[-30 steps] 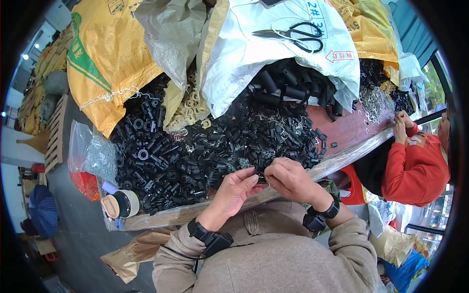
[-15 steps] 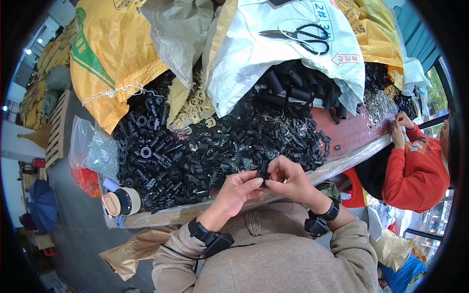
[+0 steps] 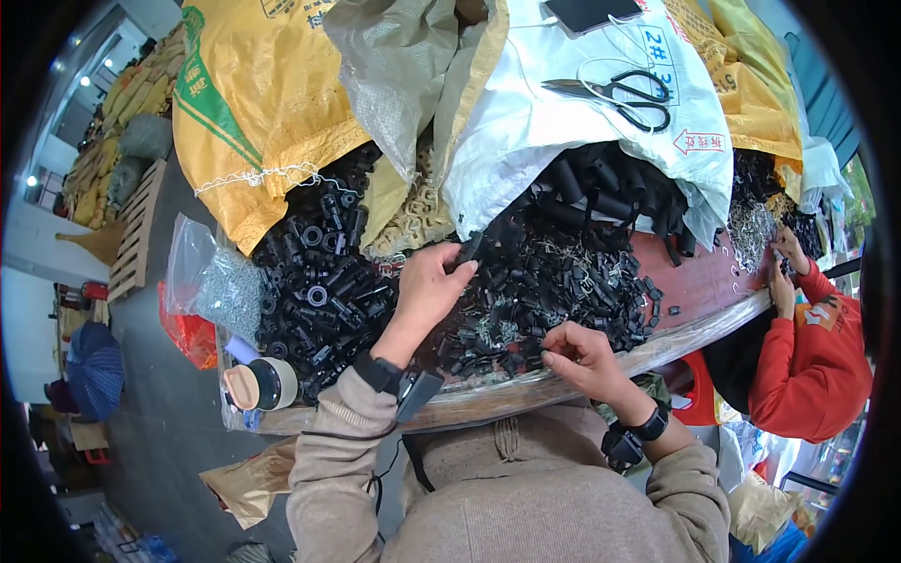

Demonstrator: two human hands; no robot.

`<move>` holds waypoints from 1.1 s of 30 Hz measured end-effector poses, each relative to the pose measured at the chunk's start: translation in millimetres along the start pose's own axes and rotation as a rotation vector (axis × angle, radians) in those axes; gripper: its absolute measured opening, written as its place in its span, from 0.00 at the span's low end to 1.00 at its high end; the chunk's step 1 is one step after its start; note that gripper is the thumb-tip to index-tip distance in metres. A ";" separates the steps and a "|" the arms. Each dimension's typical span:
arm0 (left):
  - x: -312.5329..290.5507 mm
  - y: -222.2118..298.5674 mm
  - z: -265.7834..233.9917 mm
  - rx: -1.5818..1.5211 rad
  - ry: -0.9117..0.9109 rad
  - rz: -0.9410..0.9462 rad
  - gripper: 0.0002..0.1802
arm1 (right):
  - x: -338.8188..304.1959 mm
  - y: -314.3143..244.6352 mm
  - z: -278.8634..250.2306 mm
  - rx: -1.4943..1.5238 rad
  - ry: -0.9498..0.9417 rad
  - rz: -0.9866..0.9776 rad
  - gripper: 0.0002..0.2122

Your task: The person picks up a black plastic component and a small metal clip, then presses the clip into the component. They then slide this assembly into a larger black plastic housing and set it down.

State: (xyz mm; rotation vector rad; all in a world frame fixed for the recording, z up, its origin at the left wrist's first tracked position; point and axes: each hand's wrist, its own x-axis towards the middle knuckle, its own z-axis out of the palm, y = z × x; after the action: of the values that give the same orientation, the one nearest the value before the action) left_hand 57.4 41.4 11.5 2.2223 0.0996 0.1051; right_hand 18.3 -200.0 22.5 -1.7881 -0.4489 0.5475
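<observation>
Out over the heap of parts, my left hand pinches a small black plastic part between thumb and fingers. Below and to the right, my right hand hovers by the table's near edge with its fingers curled in. Whatever its fingertips hold, if anything, is too small to make out. Small black parts mixed with thin metal clips lie beyond that hand. To the left are larger black ring-ended plastic pieces. Beige plastic pieces spill from a sack just past my left hand.
Black scissors and a phone rest on a white sack. A lidded jar stands at the table's left corner, beside a clear bag of small metal bits. At right, a person in red handles parts.
My hands were together on a black part near the table edge. Now they are apart: the left has moved up and left with a black part, the right slightly down and right. The view has shifted.
</observation>
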 end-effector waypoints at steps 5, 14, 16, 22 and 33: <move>16.9 2.2 8.7 0.043 -0.068 -0.063 0.18 | -2.6 6.0 0.4 -0.124 0.027 -0.112 0.06; -17.0 -4.4 2.4 -0.680 -0.051 -0.196 0.14 | -5.0 10.0 -3.4 -0.078 0.054 -0.104 0.05; -34.7 -5.5 2.4 -0.900 -0.091 -0.252 0.14 | -4.2 9.9 -2.6 -0.067 0.065 -0.094 0.05; -74.2 17.8 7.0 -1.681 -0.293 -0.528 0.12 | 11.8 -6.4 18.3 0.016 0.177 -0.188 0.06; -82.7 16.4 20.7 -1.656 -0.340 -0.612 0.13 | 16.4 -2.3 11.6 -0.190 0.088 -0.372 0.05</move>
State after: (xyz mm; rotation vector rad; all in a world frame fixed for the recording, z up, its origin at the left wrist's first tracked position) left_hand -21.8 6.1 8.6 0.4792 0.3429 -0.3979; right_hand 24.9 -181.1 19.7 -1.8410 -0.7728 0.1690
